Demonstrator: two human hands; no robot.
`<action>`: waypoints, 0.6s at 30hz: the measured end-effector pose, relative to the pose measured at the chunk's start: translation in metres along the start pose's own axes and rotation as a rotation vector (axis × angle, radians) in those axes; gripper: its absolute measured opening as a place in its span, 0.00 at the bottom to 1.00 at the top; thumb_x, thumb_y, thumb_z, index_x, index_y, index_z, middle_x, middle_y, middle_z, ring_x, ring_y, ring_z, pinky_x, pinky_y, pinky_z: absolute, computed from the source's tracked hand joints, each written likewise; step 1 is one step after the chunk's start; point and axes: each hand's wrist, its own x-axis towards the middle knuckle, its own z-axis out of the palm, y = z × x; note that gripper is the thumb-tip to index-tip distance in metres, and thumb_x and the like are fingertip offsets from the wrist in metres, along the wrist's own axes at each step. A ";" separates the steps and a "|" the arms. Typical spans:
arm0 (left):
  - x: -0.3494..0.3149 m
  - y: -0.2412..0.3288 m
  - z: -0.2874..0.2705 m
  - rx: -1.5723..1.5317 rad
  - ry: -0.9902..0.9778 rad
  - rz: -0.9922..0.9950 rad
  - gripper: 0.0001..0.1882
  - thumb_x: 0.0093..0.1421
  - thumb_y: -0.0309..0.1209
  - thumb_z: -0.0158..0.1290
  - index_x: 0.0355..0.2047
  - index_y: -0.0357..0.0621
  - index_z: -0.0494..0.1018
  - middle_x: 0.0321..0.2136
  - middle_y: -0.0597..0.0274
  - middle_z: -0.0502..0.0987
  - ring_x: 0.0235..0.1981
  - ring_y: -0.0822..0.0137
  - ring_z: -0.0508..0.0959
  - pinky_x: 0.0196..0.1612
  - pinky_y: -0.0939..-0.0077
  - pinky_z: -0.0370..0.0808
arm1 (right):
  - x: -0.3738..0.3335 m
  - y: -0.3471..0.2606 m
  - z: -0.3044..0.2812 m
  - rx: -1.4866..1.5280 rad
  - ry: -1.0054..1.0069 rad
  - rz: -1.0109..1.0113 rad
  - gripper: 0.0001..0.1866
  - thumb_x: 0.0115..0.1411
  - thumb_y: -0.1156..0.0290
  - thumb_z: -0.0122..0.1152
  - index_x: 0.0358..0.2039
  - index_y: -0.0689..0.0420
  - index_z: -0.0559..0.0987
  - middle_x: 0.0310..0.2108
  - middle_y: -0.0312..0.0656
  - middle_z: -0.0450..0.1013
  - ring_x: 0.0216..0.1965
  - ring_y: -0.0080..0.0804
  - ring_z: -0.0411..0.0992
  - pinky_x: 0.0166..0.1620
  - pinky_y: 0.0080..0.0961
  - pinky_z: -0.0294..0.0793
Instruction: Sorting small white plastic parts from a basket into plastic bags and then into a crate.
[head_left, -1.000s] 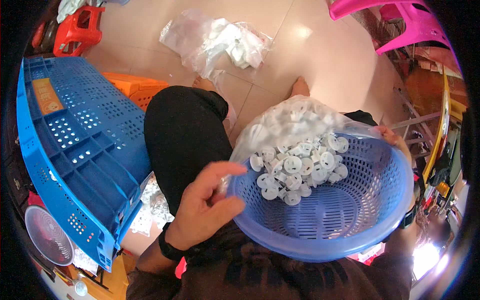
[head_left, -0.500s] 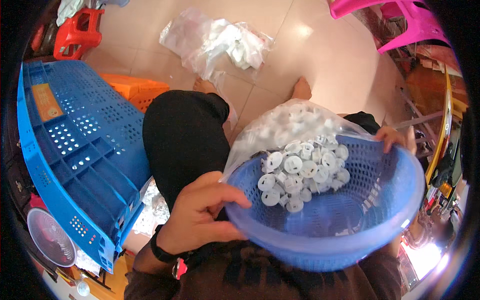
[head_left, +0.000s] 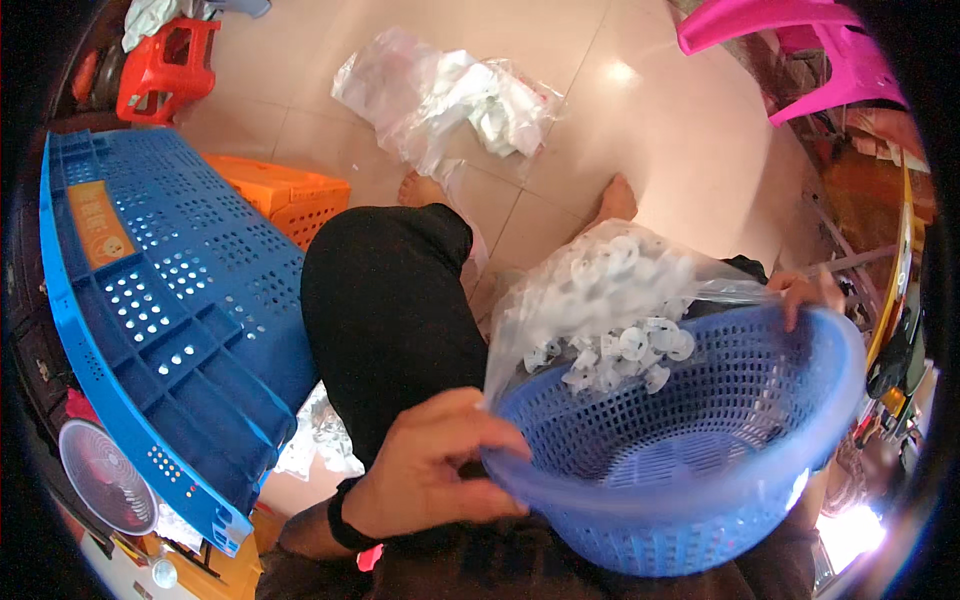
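Note:
A blue plastic basket (head_left: pixel 690 510) with perforated walls is tilted over my lap, its far rim lower. My left hand (head_left: pixel 440 470) grips the left rim between thumb and fingers. On the far right rim, my right hand (head_left: pixel 805 292) is closed, with part of it hidden behind the basket. A clear plastic bag (head_left: pixel 520 320) has its mouth at the basket's far rim. Small white round plastic parts (head_left: pixel 640 350) lie at that rim, and many more show through the bag. The basket's bottom is bare.
A large blue perforated crate (head_left: pixel 190 290) stands at my left, with an orange crate (head_left: pixel 310 205) behind it. Crumpled clear bags (head_left: pixel 450 95) lie on the tiled floor ahead. A red stool (head_left: pixel 170 70) is far left, a pink plastic chair (head_left: pixel 840 70) far right.
The basket has tipped away from me, and the white parts have slid off its bottom toward the far rim and into the bag. Both hands keep their hold.

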 end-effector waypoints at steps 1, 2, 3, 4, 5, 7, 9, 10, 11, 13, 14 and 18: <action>0.000 0.004 0.001 0.033 -0.026 0.069 0.17 0.43 0.34 0.68 0.31 0.42 0.76 0.24 0.63 0.70 0.23 0.71 0.69 0.26 0.81 0.63 | 0.001 -0.001 0.000 0.166 0.096 0.051 0.37 0.63 0.40 0.32 0.09 0.56 0.67 0.29 0.47 0.68 0.30 0.33 0.66 0.36 0.23 0.64; 0.008 0.010 -0.001 0.017 -0.093 0.234 0.18 0.41 0.36 0.69 0.30 0.42 0.76 0.25 0.60 0.72 0.24 0.68 0.71 0.26 0.79 0.65 | -0.015 -0.025 0.004 0.184 0.151 -0.063 0.37 0.63 0.40 0.31 0.09 0.57 0.67 0.29 0.47 0.68 0.30 0.34 0.66 0.35 0.23 0.64; 0.012 0.011 -0.001 0.008 -0.101 0.238 0.18 0.41 0.36 0.69 0.30 0.42 0.76 0.25 0.60 0.72 0.24 0.68 0.71 0.26 0.79 0.65 | -0.016 -0.034 0.011 0.231 0.162 -0.183 0.38 0.63 0.40 0.30 0.08 0.57 0.67 0.28 0.47 0.68 0.30 0.34 0.67 0.34 0.23 0.65; 0.015 0.009 -0.003 0.016 -0.140 0.218 0.18 0.41 0.36 0.69 0.30 0.42 0.76 0.25 0.61 0.72 0.24 0.69 0.71 0.26 0.79 0.65 | -0.012 -0.026 0.007 0.094 0.160 -0.145 0.38 0.63 0.40 0.29 0.09 0.57 0.66 0.28 0.46 0.67 0.29 0.34 0.66 0.34 0.23 0.64; 0.016 0.008 -0.003 0.022 -0.183 0.204 0.18 0.41 0.36 0.68 0.30 0.43 0.76 0.25 0.61 0.72 0.23 0.69 0.70 0.26 0.78 0.65 | -0.009 -0.011 -0.004 -0.046 0.164 -0.107 0.37 0.63 0.40 0.28 0.10 0.57 0.66 0.27 0.44 0.66 0.29 0.33 0.66 0.34 0.22 0.64; 0.016 0.000 -0.003 -0.015 -0.054 -0.017 0.17 0.43 0.36 0.67 0.30 0.43 0.76 0.24 0.62 0.72 0.23 0.70 0.70 0.26 0.77 0.66 | 0.036 0.019 0.011 0.216 -0.138 0.029 0.35 0.63 0.39 0.31 0.13 0.56 0.66 0.25 0.41 0.64 0.27 0.30 0.63 0.33 0.20 0.63; 0.015 -0.005 -0.013 0.048 -0.090 -0.132 0.22 0.41 0.40 0.68 0.32 0.39 0.77 0.28 0.62 0.72 0.28 0.74 0.73 0.28 0.83 0.67 | 0.013 -0.026 0.050 0.145 0.137 0.130 0.31 0.65 0.44 0.34 0.14 0.55 0.65 0.24 0.39 0.63 0.29 0.29 0.63 0.35 0.19 0.65; 0.011 -0.011 -0.009 -0.030 -0.126 -0.115 0.20 0.44 0.41 0.66 0.32 0.40 0.77 0.29 0.60 0.73 0.26 0.71 0.73 0.28 0.80 0.68 | 0.008 -0.016 0.028 0.181 0.071 0.134 0.31 0.66 0.46 0.33 0.16 0.56 0.66 0.24 0.40 0.63 0.29 0.27 0.62 0.35 0.18 0.64; 0.015 -0.011 -0.009 -0.040 -0.138 -0.107 0.20 0.44 0.41 0.66 0.32 0.40 0.77 0.29 0.60 0.73 0.26 0.71 0.73 0.28 0.80 0.68 | 0.005 -0.020 0.026 0.170 0.085 0.135 0.31 0.66 0.46 0.33 0.16 0.56 0.66 0.24 0.40 0.63 0.29 0.27 0.62 0.35 0.18 0.64; 0.015 -0.011 -0.007 0.010 -0.139 0.089 0.16 0.47 0.39 0.64 0.31 0.43 0.75 0.25 0.61 0.71 0.24 0.66 0.70 0.26 0.75 0.66 | 0.019 -0.010 0.030 0.072 0.072 0.088 0.32 0.62 0.41 0.38 0.14 0.55 0.66 0.25 0.40 0.64 0.27 0.26 0.61 0.34 0.18 0.60; 0.011 -0.012 -0.007 0.061 -0.112 0.077 0.18 0.47 0.43 0.64 0.31 0.44 0.75 0.26 0.59 0.72 0.25 0.63 0.71 0.27 0.73 0.67 | 0.027 -0.008 0.036 0.088 0.047 0.088 0.32 0.62 0.41 0.38 0.14 0.55 0.66 0.25 0.40 0.64 0.27 0.26 0.61 0.34 0.18 0.60; 0.016 0.004 0.000 -0.017 -0.262 0.355 0.19 0.46 0.46 0.63 0.30 0.45 0.75 0.26 0.59 0.70 0.24 0.61 0.71 0.26 0.71 0.67 | -0.004 -0.069 0.036 0.297 0.149 -0.096 0.36 0.62 0.40 0.33 0.10 0.56 0.67 0.34 0.47 0.68 0.30 0.34 0.65 0.38 0.22 0.63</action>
